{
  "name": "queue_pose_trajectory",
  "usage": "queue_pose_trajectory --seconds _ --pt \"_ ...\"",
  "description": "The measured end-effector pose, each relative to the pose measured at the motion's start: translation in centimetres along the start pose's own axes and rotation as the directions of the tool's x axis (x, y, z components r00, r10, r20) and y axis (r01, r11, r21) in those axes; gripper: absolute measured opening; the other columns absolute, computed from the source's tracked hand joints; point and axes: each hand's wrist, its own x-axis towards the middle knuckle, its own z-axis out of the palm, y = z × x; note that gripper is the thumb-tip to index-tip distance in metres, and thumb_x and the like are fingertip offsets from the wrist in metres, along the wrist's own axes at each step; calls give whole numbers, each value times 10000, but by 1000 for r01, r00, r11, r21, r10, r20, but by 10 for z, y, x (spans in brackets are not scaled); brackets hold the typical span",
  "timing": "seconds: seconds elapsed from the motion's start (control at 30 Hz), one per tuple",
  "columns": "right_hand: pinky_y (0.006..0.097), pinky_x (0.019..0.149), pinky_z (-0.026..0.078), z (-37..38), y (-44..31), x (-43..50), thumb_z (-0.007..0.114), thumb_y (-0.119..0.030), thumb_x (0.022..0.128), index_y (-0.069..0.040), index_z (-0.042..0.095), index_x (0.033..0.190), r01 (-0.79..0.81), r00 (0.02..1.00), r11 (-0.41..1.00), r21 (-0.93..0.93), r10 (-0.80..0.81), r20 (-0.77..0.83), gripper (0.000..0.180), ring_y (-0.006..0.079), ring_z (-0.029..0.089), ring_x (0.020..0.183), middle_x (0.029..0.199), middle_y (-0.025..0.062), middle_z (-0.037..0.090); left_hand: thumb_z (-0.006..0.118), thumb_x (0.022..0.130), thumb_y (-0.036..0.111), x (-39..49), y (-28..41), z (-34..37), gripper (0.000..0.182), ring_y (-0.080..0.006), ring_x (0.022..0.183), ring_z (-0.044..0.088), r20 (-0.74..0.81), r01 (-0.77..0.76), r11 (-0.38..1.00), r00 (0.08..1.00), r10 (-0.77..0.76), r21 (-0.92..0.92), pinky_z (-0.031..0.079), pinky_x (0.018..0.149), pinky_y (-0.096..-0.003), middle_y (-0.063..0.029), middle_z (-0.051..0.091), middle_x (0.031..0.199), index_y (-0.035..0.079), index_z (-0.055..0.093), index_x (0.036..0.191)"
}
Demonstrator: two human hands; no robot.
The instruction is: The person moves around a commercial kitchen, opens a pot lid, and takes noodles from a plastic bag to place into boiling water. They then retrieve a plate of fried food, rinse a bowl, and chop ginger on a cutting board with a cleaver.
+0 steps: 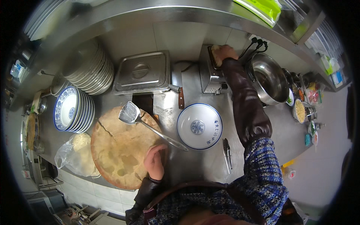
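Observation:
My right hand (229,52) reaches to the far wall, its fingers on a pale piece of bread (216,55) at the top slot of a stainless steel toaster (208,76). How deep the bread sits is hidden by the hand. Over the right edge of a round wooden chopping board (121,146), my left hand (154,161) is loosely curled with nothing visible in it. A metal spatula (130,114) lies across the board, its handle pointing towards a white bowl with a blue rim (185,123). Metal tongs (227,156) lie right of that bowl.
Stacked blue-patterned bowls (66,109) and piled plates (87,70) stand left. A lidded steel pan (140,73) and a wooden-handled knife (181,98) are behind the board. Bagged dough (80,154) lies left. A large steel bowl (268,78) stands right, under an overhead shelf (174,14).

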Motion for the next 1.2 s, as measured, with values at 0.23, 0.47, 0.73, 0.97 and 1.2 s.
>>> queue_pose_trajectory --seconds 0.23,0.47,0.73,0.97,1.2 --pt "204 497 386 -49 46 -109 661 -157 820 3 658 824 -52 997 224 973 -48 65 160 70 517 558 722 25 633 482 981 182 60 24 66 423 -214 1106 551 363 191 915 930 -53 -356 447 917 -313 -121 559 1204 -20 409 1346" --pt "304 870 516 -36 13 -279 623 -35 867 56 532 1206 -294 869 -126 948 -448 210 363 189 620 1023 1101 142 646 598 928 165 97 42 110 339 -132 986 583 230 253 706 964 -131 -661 470 868 -272 -75 608 1097 -11 484 1194" --pt "286 954 446 -66 -1 -251 724 13 761 -3 471 1327 -159 577 304 939 -744 338 620 127 565 1083 1202 64 594 593 900 106 95 49 72 361 -126 978 544 389 196 958 916 -102 -210 444 857 -262 -92 575 1098 2 482 1227" --pt "306 771 560 -42 27 -101 736 -25 733 39 564 1136 -16 987 379 925 -144 76 442 190 667 872 1004 136 670 457 918 53 75 32 46 438 -190 1064 534 -19 54 916 998 -67 -397 435 901 -313 -107 530 1163 -26 389 1343" --pt "449 826 490 50 39 5 596 -233 835 -42 548 1204 274 928 925 262 -183 -323 418 389 601 946 1056 200 630 435 907 34 50 32 23 401 -203 1190 468 -122 88 976 986 -113 -197 379 990 -340 -120 505 1229 -13 432 1305"
